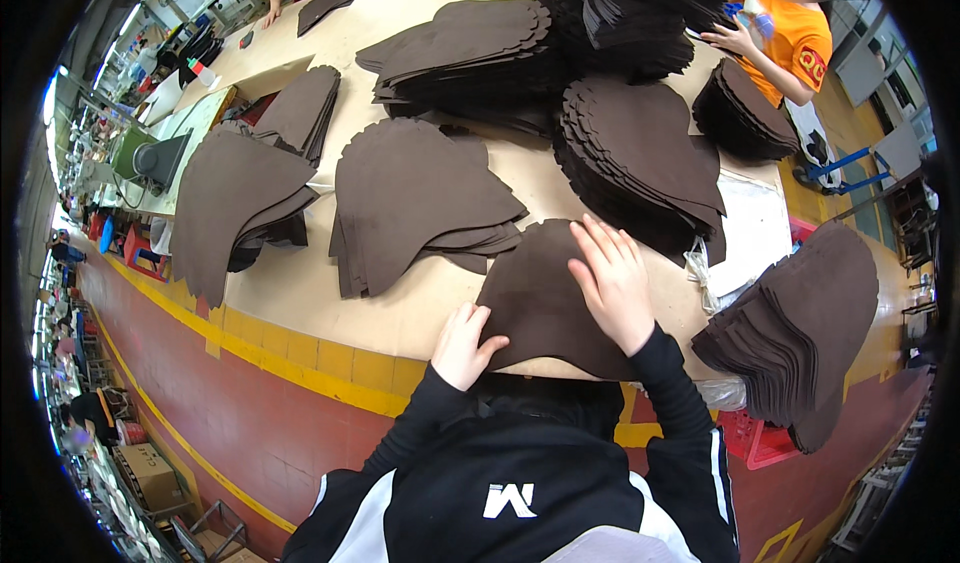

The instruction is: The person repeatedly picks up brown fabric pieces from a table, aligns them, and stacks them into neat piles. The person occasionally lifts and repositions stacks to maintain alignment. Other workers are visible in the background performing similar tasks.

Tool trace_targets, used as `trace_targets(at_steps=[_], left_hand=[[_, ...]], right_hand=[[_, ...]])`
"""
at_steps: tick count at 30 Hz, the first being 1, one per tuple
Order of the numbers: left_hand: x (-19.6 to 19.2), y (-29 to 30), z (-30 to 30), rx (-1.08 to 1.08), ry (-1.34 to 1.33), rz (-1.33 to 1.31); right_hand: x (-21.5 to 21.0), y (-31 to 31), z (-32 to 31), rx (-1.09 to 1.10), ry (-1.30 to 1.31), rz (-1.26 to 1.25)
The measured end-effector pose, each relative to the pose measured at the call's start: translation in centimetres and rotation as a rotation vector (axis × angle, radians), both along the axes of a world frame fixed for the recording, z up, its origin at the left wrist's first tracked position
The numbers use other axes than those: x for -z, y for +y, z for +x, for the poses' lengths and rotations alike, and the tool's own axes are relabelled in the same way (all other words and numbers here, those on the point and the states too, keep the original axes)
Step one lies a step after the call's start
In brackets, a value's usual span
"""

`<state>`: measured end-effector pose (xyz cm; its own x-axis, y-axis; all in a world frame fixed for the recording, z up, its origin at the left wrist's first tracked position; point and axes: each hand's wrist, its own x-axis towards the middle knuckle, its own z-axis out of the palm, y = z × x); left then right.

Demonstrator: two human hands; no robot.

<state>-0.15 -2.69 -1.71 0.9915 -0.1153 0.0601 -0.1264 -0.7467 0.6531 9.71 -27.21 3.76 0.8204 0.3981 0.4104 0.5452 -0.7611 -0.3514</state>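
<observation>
I judge that the step in hand is to lay and align the dark brown curved panel [540,303], which lies flat at the near edge of the tabletop [390,321], in front of my body, between my two hands. The next move calls, I think, for evening its edges before any lifting, so that no corner becomes folded. My right hand [612,285] rests on the upper right part, palm down, fingers extended and a little spread, gripping nothing. My left hand [463,350] is at the left edge, thumb apart from the other fingers; whether it pinches the panel there, I cannot tell
</observation>
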Motion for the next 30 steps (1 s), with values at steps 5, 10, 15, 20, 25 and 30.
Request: trace_targets(at_steps=[5, 10, 15, 20, 25, 30], left_hand=[[-2.9, 3.2, 1.7, -0.261, 0.048, -0.765], [-4.0, 9.4, 5.3, -0.584, -0.336, -0.333], [-3.2, 7.8, 3.1, -0.276, -0.004, -0.436], [0.3, -1.1, -0.4, -0.152, -0.209, 0.294], [-1.4, -0.1, -0.3, 0.155, -0.095, -0.089], [-6.4, 2.5, 0.8, 0.154, -0.438, -0.216]], right_hand=[[-1.8, -1.2, -5.1, -0.588, -0.450, 0.169], [2.4, 0.9, -5.9, -0.707, 0.044, -0.221], [4.8, 0.5, -2.1, -0.468, 0.174, -0.345], [4.6, -0.7, 4.3, -0.172, 0.247, -0.267], [2.8, -3.4, 5.3, -0.190, 0.458, 0.070], [-2.6, -4.7, 1.1, -0.343, 0.220, 0.460]])
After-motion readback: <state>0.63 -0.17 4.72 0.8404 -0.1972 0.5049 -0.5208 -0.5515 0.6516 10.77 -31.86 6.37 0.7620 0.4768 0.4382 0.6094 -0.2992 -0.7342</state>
